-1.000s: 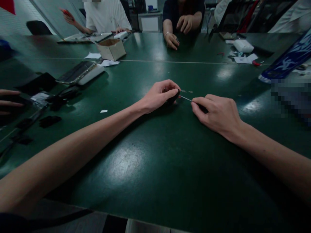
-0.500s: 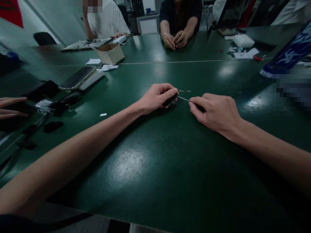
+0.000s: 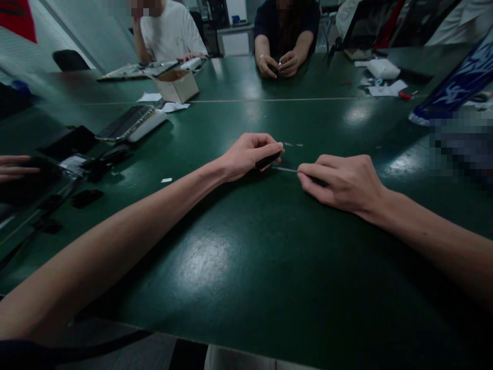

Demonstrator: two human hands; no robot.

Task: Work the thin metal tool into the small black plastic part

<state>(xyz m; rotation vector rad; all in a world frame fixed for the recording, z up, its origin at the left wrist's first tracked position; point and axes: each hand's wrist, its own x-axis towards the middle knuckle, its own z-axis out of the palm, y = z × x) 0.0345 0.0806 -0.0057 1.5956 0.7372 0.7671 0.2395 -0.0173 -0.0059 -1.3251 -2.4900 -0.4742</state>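
Observation:
Held in my left hand (image 3: pixel 252 154) is a small black object (image 3: pixel 267 160), pinched between thumb and fingers just above the green table (image 3: pixel 239 236); its exact kind cannot be made out. My right hand (image 3: pixel 342 180) grips a slim screwdriver-like tool (image 3: pixel 285 169) with a thin pale metal shaft. Its handle is mostly hidden inside my fingers. The shaft points left, and its tip lies close beside the lower right of the black object; whether they touch is unclear. Small pale scraps (image 3: pixel 293 145) lie on the table just beyond my hands.
An open cardboard box (image 3: pixel 179 87), a dark flat device (image 3: pixel 125 123) and black cables and parts (image 3: pixel 88 198) lie to the left, near another person's hand (image 3: pixel 17 167). Across the table another person's hands (image 3: pixel 279 66) work. A blue patterned item (image 3: pixel 450 87) stands right.
The tool's tip has dropped from the upper right end of the black object to just below it. My right hand has shifted slightly down and left; the left has barely moved.

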